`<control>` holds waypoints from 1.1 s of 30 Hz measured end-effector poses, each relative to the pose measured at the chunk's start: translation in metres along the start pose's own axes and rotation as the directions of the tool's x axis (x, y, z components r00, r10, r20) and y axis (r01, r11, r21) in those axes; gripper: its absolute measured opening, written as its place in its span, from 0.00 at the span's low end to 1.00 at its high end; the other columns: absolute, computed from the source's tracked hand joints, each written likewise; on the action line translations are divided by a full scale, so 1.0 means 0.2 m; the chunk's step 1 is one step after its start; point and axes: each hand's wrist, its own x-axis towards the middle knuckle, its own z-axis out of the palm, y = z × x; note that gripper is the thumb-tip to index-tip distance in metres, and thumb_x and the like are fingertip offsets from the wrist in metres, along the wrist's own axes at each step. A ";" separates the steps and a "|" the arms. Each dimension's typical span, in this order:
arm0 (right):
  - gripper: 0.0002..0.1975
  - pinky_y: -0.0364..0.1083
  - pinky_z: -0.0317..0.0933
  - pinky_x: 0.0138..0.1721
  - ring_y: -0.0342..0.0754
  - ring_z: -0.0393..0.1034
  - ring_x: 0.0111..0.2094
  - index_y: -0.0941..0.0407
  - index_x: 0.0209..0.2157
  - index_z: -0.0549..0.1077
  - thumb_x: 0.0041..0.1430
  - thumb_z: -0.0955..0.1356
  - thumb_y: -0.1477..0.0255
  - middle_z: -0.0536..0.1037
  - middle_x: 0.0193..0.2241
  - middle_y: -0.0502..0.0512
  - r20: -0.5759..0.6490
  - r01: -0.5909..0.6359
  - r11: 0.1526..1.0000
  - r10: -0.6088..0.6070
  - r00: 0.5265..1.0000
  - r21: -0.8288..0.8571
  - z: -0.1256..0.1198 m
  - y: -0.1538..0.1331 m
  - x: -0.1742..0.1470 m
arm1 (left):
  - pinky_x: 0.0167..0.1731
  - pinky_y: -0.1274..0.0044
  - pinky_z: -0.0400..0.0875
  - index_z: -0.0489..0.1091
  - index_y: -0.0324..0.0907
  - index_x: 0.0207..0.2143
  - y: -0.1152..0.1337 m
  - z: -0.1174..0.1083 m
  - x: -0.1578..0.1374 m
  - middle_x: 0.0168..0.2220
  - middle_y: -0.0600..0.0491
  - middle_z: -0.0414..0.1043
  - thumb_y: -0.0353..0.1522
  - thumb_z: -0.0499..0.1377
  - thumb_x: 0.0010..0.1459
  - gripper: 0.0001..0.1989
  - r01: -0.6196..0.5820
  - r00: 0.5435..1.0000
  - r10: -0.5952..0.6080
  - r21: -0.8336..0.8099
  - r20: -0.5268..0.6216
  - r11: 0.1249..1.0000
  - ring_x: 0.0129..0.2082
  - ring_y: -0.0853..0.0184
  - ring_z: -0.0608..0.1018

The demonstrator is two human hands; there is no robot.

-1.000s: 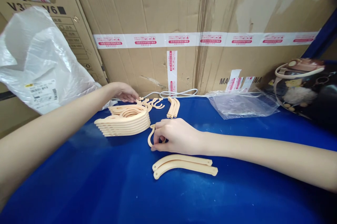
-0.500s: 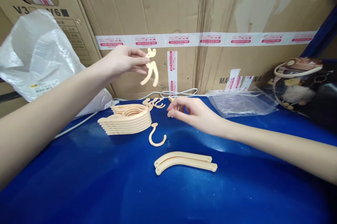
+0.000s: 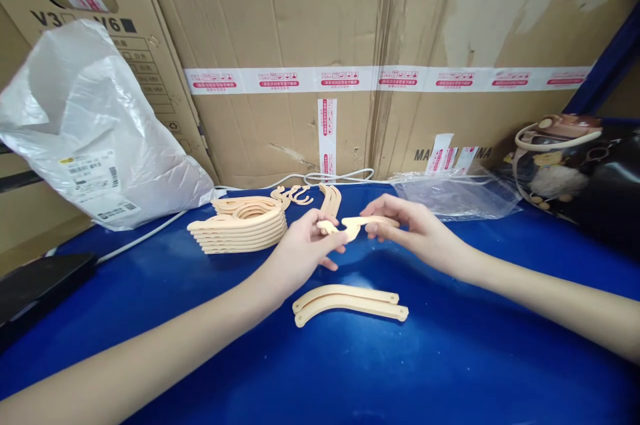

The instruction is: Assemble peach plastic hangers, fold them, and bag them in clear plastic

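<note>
In the middle, my left hand [image 3: 313,238] pinches a small cream plastic hanger centre piece [image 3: 352,233], partly covered by the fingers. My right hand [image 3: 400,222] is closed on the end of a slim cream hanger arm [image 3: 375,219], whose other end meets or overlaps the centre piece; whether they are joined I cannot tell. Below the hands, two curved hanger arms [image 3: 350,305] lie side by side on the blue table [image 3: 430,365]. Behind the hands are more hanger arms [image 3: 331,198] and several loose hooks [image 3: 301,196]. A stack of cream hangers [image 3: 237,238] stands left of my left hand.
A white plastic parcel bag [image 3: 100,125] leans at the left, above a black flat object [image 3: 47,292]. Large cardboard boxes [image 3: 280,18] form the back. A clear plastic bag [image 3: 453,195], a white cable [image 3: 145,238] and a brown-lidded clear container [image 3: 560,158] lie around the edges.
My left hand has come down and right with the centre piece, meeting my right hand, which has drawn back with a hanger arm. The single hook on the table is out of sight.
</note>
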 end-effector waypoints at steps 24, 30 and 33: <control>0.14 0.44 0.56 0.30 0.45 0.64 0.29 0.56 0.39 0.76 0.61 0.66 0.60 0.75 0.32 0.53 0.010 -0.029 0.908 0.036 0.999 -0.418 -0.02 0.20 0.01 | 0.39 0.72 0.68 0.72 0.41 0.45 -0.14 -0.09 0.06 0.40 0.51 0.75 0.32 0.56 0.64 0.09 -0.375 0.911 0.382 0.702 0.158 0.605 0.36 0.65 0.76; 0.12 0.44 0.57 0.31 0.45 0.66 0.30 0.55 0.38 0.76 0.61 0.67 0.61 0.74 0.32 0.53 0.019 0.022 0.887 -0.015 1.000 -0.461 -0.04 0.22 0.01 | 0.44 0.71 0.67 0.74 0.42 0.37 -0.15 -0.09 0.06 0.39 0.53 0.75 0.29 0.58 0.63 0.05 -0.399 0.896 0.409 0.713 0.172 0.576 0.42 0.63 0.75; 0.11 0.44 0.59 0.32 0.45 0.66 0.31 0.55 0.37 0.76 0.62 0.66 0.63 0.73 0.33 0.53 0.041 0.045 0.874 -0.029 0.999 -0.484 -0.04 0.22 0.00 | 0.46 0.69 0.66 0.75 0.42 0.38 -0.15 -0.09 0.06 0.40 0.53 0.75 0.28 0.57 0.63 0.06 -0.417 0.889 0.416 0.716 0.192 0.560 0.44 0.63 0.74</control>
